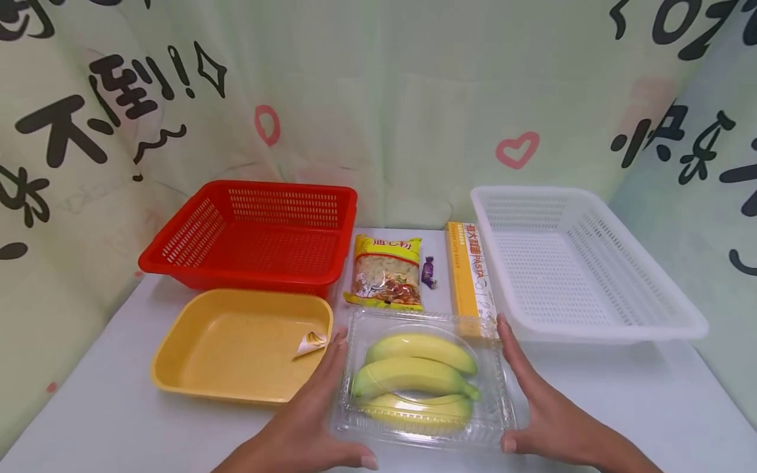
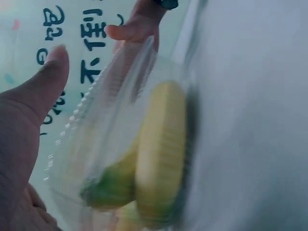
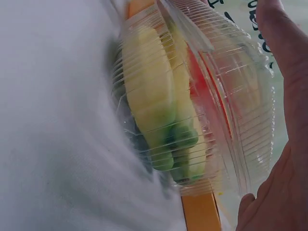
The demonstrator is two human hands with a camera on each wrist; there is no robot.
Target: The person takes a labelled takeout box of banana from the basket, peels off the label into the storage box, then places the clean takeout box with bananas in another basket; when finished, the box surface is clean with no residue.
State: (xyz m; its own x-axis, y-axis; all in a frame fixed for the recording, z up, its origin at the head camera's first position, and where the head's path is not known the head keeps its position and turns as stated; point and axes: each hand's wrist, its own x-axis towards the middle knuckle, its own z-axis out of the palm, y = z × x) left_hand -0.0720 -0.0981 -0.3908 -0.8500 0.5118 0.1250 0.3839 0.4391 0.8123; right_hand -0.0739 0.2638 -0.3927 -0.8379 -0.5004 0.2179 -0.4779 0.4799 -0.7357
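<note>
A clear plastic clamshell box [image 1: 495, 378] lies on the table with three yellow bananas [image 1: 414, 376] inside, their tips greenish. In the head view its lid lies over the fruit; I cannot tell whether the lid is latched. My left hand [image 1: 316, 410] is at the box's left side, thumb spread toward the front. On the opposite side is my right hand [image 1: 547, 410], fingers extended along the edge and thumb near the front corner. Both wrist views show the thumbs held out beside the box, and neither hand curls round it. Exact contact is unclear.
Behind the box lie a yellow-topped food bag [image 1: 387, 272], a small purple-wrapped candy [image 1: 428, 272] and a pasta box [image 1: 464, 269]. A red basket [image 1: 248, 279] and a yellow tray [image 1: 195, 387] holding a small paper piece [image 1: 310, 343] stand left. A white basket [image 1: 591, 332] stands right.
</note>
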